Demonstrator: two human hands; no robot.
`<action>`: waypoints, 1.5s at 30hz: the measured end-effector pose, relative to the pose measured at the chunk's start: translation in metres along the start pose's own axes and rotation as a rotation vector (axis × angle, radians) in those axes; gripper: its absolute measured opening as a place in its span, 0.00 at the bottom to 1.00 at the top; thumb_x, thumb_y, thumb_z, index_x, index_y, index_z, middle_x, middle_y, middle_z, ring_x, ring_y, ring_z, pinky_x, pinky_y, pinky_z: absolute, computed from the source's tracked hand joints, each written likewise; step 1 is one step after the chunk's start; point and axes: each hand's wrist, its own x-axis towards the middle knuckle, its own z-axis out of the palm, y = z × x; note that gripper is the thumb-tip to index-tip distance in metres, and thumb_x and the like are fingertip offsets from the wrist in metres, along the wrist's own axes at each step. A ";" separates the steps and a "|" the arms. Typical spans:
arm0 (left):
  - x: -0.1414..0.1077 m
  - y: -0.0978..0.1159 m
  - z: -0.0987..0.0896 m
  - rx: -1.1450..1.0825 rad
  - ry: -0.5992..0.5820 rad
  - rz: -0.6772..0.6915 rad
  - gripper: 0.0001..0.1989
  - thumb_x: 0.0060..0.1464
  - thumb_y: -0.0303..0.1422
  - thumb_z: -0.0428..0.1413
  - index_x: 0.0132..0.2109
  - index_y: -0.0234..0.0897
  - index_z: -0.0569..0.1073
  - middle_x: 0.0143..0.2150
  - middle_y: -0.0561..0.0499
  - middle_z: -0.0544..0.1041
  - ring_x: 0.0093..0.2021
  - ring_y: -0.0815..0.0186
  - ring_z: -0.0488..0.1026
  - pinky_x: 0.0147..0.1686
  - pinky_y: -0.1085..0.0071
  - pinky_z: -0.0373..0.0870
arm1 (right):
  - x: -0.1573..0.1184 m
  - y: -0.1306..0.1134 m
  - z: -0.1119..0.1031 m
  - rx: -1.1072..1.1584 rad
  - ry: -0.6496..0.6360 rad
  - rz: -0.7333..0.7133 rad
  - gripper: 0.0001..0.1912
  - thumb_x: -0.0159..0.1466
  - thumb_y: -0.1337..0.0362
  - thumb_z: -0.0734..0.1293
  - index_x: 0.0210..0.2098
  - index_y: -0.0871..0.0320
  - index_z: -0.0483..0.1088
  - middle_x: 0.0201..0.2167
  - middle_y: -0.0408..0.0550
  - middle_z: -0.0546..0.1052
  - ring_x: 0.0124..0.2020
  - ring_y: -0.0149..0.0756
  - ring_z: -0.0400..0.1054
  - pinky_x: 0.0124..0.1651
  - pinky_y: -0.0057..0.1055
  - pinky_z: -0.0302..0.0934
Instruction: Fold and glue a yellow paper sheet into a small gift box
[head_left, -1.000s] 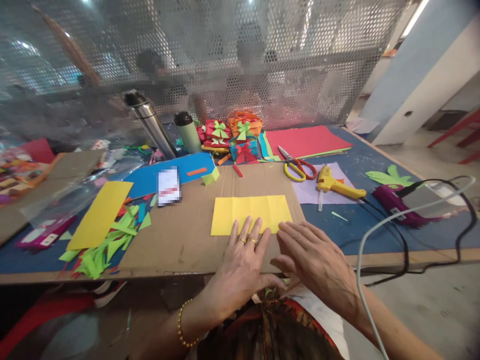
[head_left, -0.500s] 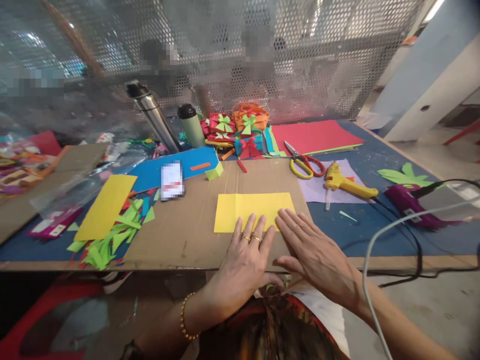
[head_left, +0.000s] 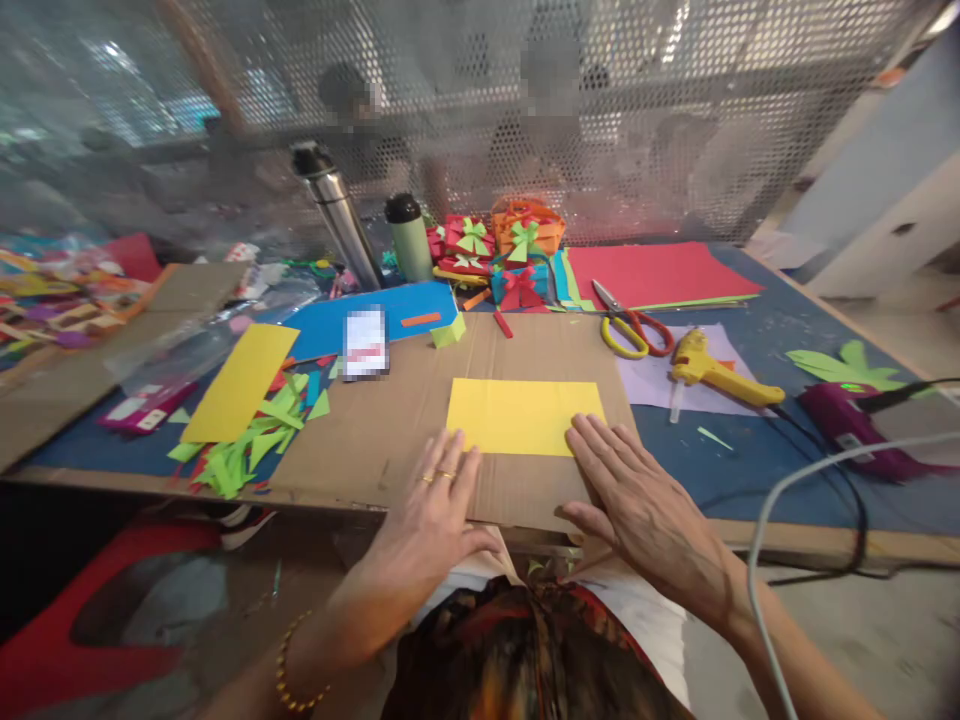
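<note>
A yellow paper rectangle [head_left: 525,415] lies flat on a brown cardboard sheet [head_left: 360,440]. My left hand [head_left: 435,510], with rings on its fingers, rests palm down at the paper's lower left corner, fingers a little apart. At the lower right corner, my right hand [head_left: 630,480] lies flat with its fingertips on the paper and its thumb spread. Neither hand grips anything. Scissors with yellow and red handles [head_left: 626,330] and a yellow glue gun [head_left: 720,375] lie to the right, the gun on a lilac sheet [head_left: 652,380].
Left are a yellow sheet [head_left: 244,385], green scraps [head_left: 251,440] and a phone-like object [head_left: 366,343]. Behind stand a steel flask [head_left: 341,215], a green bottle [head_left: 409,240], small paper baskets [head_left: 517,240] and red sheets [head_left: 660,272]. A white cable [head_left: 765,520] crosses beside my right forearm.
My left hand has slid left along the paper's lower edge to its left corner. My right hand stays at the right corner. The camera view has shifted slightly.
</note>
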 end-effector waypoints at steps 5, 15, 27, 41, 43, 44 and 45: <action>-0.002 -0.011 -0.016 0.094 0.210 -0.158 0.47 0.64 0.61 0.42 0.67 0.19 0.66 0.66 0.21 0.70 0.71 0.35 0.62 0.64 0.38 0.66 | 0.001 -0.001 -0.003 0.041 -0.031 0.020 0.40 0.74 0.46 0.58 0.74 0.69 0.53 0.71 0.68 0.62 0.73 0.54 0.55 0.71 0.54 0.59; 0.062 0.031 0.010 -0.197 -0.040 0.072 0.47 0.61 0.65 0.41 0.73 0.36 0.60 0.76 0.37 0.60 0.77 0.44 0.50 0.72 0.38 0.53 | 0.007 -0.005 -0.006 0.003 -0.073 0.031 0.42 0.73 0.42 0.57 0.69 0.74 0.62 0.69 0.72 0.64 0.72 0.56 0.58 0.70 0.53 0.60; 0.056 0.031 0.009 -0.250 -0.041 0.072 0.59 0.47 0.70 0.54 0.74 0.36 0.56 0.75 0.32 0.59 0.77 0.38 0.48 0.71 0.34 0.50 | 0.038 -0.002 -0.021 -0.021 0.007 0.158 0.28 0.75 0.48 0.56 0.60 0.64 0.72 0.60 0.65 0.76 0.58 0.50 0.74 0.57 0.45 0.70; 0.056 0.032 0.002 -0.216 -0.074 0.082 0.58 0.44 0.60 0.67 0.73 0.32 0.58 0.74 0.29 0.59 0.76 0.35 0.51 0.71 0.34 0.52 | 0.045 0.004 -0.005 0.192 -0.122 0.059 0.33 0.76 0.48 0.54 0.67 0.68 0.64 0.68 0.66 0.67 0.72 0.52 0.59 0.70 0.55 0.59; 0.055 0.032 0.000 -0.224 -0.098 0.092 0.58 0.45 0.59 0.68 0.73 0.32 0.57 0.75 0.29 0.58 0.76 0.36 0.50 0.71 0.33 0.51 | 0.039 0.015 -0.008 0.177 -0.141 0.072 0.32 0.76 0.49 0.55 0.68 0.67 0.64 0.69 0.65 0.66 0.72 0.52 0.58 0.71 0.55 0.57; 0.054 0.031 -0.001 -0.233 -0.109 0.094 0.58 0.46 0.58 0.68 0.74 0.32 0.57 0.75 0.29 0.58 0.76 0.36 0.50 0.71 0.33 0.50 | 0.036 0.021 -0.010 0.156 -0.146 0.097 0.31 0.76 0.50 0.56 0.68 0.67 0.63 0.70 0.65 0.66 0.72 0.52 0.57 0.71 0.55 0.57; 0.054 0.031 -0.001 -0.243 -0.120 0.096 0.58 0.46 0.58 0.68 0.74 0.33 0.56 0.75 0.29 0.58 0.76 0.37 0.49 0.71 0.34 0.50 | 0.032 0.026 -0.013 0.134 -0.149 0.118 0.30 0.76 0.51 0.56 0.67 0.66 0.64 0.69 0.65 0.67 0.72 0.53 0.58 0.70 0.56 0.58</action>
